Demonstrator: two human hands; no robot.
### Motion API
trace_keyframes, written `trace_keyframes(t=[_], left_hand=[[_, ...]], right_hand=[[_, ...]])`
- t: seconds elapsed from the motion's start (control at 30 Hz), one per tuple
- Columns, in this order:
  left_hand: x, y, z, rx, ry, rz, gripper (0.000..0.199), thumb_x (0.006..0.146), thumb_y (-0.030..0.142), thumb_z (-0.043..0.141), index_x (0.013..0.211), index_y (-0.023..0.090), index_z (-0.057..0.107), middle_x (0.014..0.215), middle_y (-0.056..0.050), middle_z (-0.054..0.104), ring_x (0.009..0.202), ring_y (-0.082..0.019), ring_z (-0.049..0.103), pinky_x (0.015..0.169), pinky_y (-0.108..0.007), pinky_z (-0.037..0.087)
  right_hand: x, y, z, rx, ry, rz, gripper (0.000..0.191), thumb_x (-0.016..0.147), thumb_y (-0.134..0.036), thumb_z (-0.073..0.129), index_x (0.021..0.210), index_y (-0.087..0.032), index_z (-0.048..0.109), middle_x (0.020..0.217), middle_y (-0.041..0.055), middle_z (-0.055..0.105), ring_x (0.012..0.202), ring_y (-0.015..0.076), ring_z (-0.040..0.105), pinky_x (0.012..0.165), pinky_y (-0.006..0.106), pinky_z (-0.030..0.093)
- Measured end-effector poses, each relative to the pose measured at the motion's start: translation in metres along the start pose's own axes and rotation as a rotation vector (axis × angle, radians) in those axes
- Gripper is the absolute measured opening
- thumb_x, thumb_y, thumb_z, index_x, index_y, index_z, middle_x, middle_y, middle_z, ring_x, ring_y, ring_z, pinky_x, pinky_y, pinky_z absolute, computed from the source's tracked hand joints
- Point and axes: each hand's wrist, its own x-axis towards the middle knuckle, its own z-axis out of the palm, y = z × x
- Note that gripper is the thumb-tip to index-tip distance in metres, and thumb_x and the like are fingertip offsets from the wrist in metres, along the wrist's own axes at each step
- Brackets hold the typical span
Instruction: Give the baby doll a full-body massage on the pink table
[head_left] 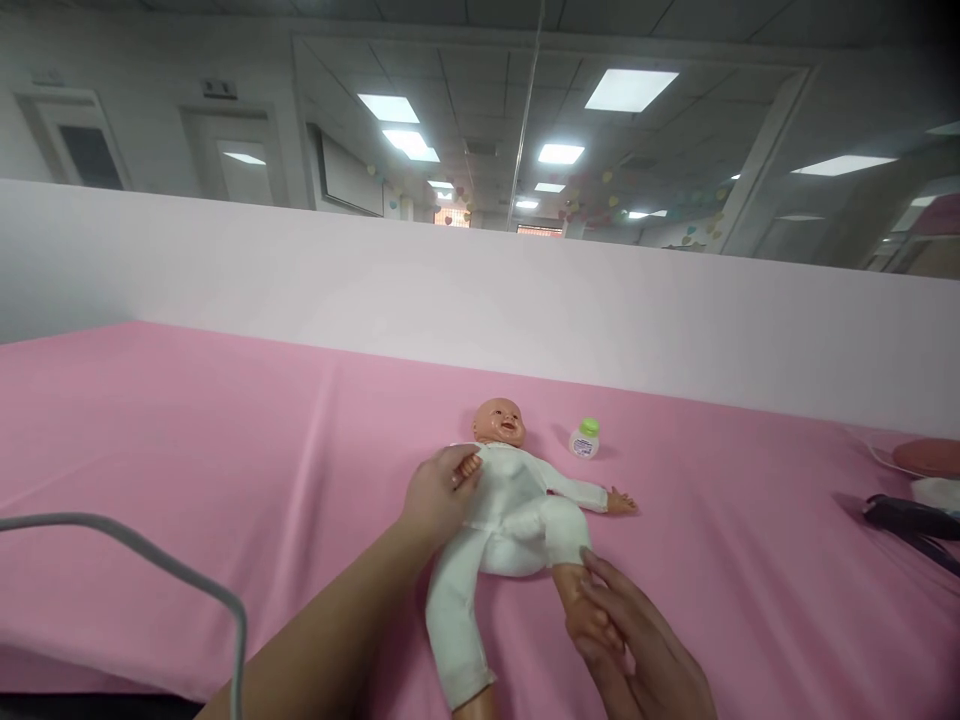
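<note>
A baby doll (514, 500) in a white suit lies face up on the pink sheet (285, 450), its head toward the far wall. My left hand (441, 495) is closed around the doll's hand, whose small fingers show between mine, beside its chest. With my right hand (637, 635) I hold the doll's bare foot and lower leg, and that leg is bent at the knee. The doll's other arm stretches out to the right, and its other leg points toward me. A small bottle with a green cap (585, 438) stands right of the doll's head.
At the right edge are a black object (911, 518) with a cord and a reddish-brown round item (926, 456). A grey cable (142, 545) curves across the lower left. A low white wall (450, 290) runs behind the sheet, with windows above.
</note>
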Motion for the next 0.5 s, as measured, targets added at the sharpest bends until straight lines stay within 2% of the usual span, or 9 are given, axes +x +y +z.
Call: trace_keyframes(t=[0.1,0.17,0.33,0.5], left_hand=[[-0.004,0.005,-0.003,0.129,-0.163,0.13,0.036,0.091,0.026,0.059,0.124,0.03,0.073,0.123,-0.004,0.075,0.108,-0.025,0.07,0.092,-0.036,0.053],[-0.005,0.006,-0.005,0.171,-0.216,0.173,0.036,0.092,0.024,0.058,0.123,0.031,0.074,0.124,-0.004,0.075,0.109,-0.025,0.07,0.089,-0.035,0.052],[-0.004,0.008,-0.004,0.209,-0.226,0.19,0.032,0.094,0.024,0.055,0.117,0.031,0.075,0.115,-0.004,0.077,0.101,-0.024,0.07,0.079,-0.034,0.051],[0.001,0.001,-0.008,0.127,-0.174,0.104,0.036,0.093,0.027,0.057,0.126,0.028,0.073,0.121,-0.005,0.076,0.103,-0.024,0.07,0.086,-0.035,0.052]], right_hand=[[0.023,-0.006,0.013,-0.013,0.004,0.113,0.039,0.097,-0.04,0.065,0.133,-0.024,0.065,0.14,0.0114,0.068,0.121,0.0295,0.071,0.088,0.035,0.067],[0.033,-0.01,0.021,-0.011,-0.018,0.172,0.042,0.096,-0.042,0.065,0.134,-0.024,0.064,0.141,0.0119,0.067,0.123,0.0305,0.07,0.091,0.038,0.066],[0.053,-0.016,0.033,0.013,-0.089,0.204,0.051,0.098,-0.039,0.062,0.146,-0.024,0.053,0.149,0.0117,0.06,0.135,0.0301,0.061,0.105,0.045,0.06],[0.059,-0.025,0.027,-0.001,-0.082,0.191,0.05,0.098,-0.037,0.06,0.147,-0.027,0.051,0.149,0.0095,0.061,0.133,0.0288,0.063,0.103,0.043,0.061]])
